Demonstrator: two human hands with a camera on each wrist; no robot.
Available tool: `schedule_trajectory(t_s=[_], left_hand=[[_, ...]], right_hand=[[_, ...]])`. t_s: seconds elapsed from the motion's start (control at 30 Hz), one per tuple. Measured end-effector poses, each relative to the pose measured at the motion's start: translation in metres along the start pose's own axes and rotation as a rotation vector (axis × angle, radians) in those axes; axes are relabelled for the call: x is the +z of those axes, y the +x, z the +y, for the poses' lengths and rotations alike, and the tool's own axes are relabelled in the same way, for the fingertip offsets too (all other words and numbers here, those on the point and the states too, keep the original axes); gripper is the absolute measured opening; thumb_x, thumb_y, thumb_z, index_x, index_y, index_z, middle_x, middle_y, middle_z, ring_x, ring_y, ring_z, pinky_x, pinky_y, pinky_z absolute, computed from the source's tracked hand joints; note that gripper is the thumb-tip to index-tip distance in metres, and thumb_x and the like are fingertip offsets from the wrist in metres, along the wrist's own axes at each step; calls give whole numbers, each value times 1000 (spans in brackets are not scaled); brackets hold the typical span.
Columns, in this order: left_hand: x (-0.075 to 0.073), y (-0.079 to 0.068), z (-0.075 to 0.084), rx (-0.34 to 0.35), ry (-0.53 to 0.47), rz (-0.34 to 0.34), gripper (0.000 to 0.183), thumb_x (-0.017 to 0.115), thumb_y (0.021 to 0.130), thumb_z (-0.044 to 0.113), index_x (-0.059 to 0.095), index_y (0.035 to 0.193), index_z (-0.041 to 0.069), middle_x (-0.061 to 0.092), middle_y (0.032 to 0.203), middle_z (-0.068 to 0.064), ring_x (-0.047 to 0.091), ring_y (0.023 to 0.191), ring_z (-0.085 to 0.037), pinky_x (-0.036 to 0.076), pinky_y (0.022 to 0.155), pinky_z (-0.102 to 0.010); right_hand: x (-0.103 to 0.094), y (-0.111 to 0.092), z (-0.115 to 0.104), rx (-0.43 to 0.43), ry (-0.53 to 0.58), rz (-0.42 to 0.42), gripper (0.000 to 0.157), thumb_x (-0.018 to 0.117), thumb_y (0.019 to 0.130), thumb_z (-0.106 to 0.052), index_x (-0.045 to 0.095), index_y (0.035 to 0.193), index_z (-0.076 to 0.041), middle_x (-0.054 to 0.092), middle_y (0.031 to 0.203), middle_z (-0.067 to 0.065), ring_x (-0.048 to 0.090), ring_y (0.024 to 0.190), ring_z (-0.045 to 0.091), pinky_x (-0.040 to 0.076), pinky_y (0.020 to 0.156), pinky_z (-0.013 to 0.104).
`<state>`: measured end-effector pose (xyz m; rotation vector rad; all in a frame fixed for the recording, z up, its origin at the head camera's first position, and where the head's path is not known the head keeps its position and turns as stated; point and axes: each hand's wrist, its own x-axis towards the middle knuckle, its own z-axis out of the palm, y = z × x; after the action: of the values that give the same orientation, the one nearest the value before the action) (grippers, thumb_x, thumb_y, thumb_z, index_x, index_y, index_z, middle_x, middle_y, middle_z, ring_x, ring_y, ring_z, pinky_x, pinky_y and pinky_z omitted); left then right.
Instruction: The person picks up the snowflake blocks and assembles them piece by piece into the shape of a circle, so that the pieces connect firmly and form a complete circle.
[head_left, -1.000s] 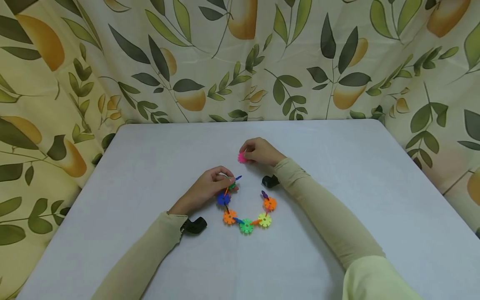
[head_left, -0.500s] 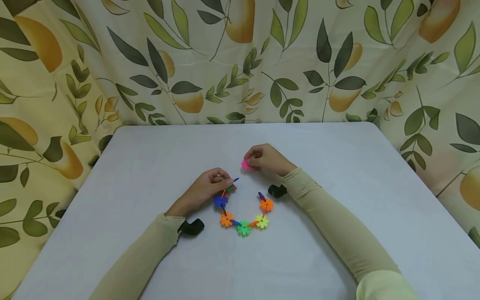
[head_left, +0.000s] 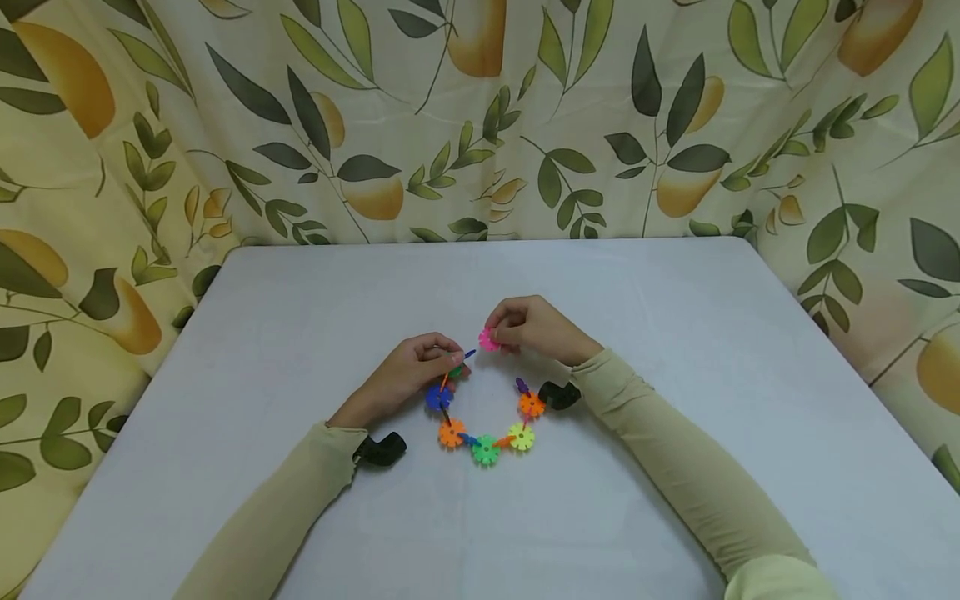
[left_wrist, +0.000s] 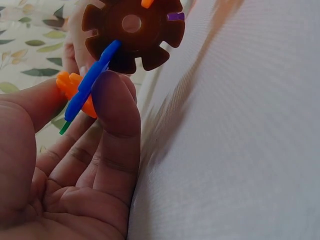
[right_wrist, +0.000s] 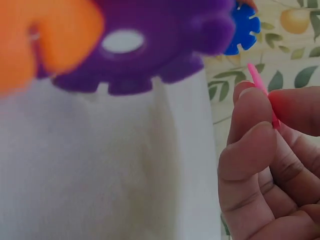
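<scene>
My left hand [head_left: 405, 371] pinches the upper left end of a curved chain of notched plastic discs, at a green disc [head_left: 456, 372]. A dark blue disc [head_left: 470, 353], seen edge-on, sticks out past its fingertips. Between thumb and fingertips my right hand [head_left: 547, 331] holds a pink notched disc [head_left: 487, 340], just right of that blue tip and apart from it. The chain curves round through a blue disc [head_left: 437, 398], an orange one, a bright green one [head_left: 486, 451] and a yellow one [head_left: 521, 437]. At its other end, a purple disc [head_left: 522, 386] slots into an orange disc [head_left: 532, 406].
A white-covered table [head_left: 600, 508] lies under both hands. Black wrist-worn devices [head_left: 381, 450] sit below each wrist, the right one [head_left: 560, 396] close beside the chain's purple end. A leaf-and-fruit patterned curtain [head_left: 480, 125] hangs behind and at the sides.
My right hand has brought the pink disc nearer to me and close to the blue tip at my left hand. The left hand keeps its hold on the chain, nearly still.
</scene>
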<state>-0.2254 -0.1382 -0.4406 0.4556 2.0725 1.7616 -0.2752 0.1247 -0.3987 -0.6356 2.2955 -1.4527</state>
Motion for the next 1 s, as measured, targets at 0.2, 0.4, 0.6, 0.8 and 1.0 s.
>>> schedule_trajectory(t_s=[0.2,0.4,0.6,0.8,1.0], left_hand=[[-1,-1,0,-4,7,-2,34,67,108,32,67,125,2,80,112,-11,70,100,-26,53,93,-33],[-2,0,0,-1,1,-17,35,68,108,32,67,126,2,79,113,-11,71,102,-27,54,95,-34],[-3,2,-2,1,-23,-25,33,67,109,29,67,126,1,79,113,-12,72,100,-27,55,94,-33],[-3,3,-3,12,-58,-24,30,65,110,24,66,127,-1,79,112,-14,71,96,-24,55,93,-31],[-3,3,-3,21,-56,-29,30,65,110,24,66,126,-1,79,112,-14,72,98,-24,55,93,-31]], right_hand=[[4,-1,-1,-12,20,2,10,69,100,-5,73,107,1,70,82,11,60,70,24,52,66,31],[5,-2,-2,-14,51,-7,11,68,100,-5,72,108,2,73,85,12,64,70,24,58,70,34],[7,-1,0,-2,87,-22,12,68,101,-4,70,109,5,74,86,14,67,68,24,61,69,35],[6,0,-1,10,76,-35,14,67,102,-3,72,110,7,75,87,13,69,70,23,62,69,35],[6,1,1,16,34,-80,13,63,102,0,72,107,8,72,81,9,67,68,21,60,67,32]])
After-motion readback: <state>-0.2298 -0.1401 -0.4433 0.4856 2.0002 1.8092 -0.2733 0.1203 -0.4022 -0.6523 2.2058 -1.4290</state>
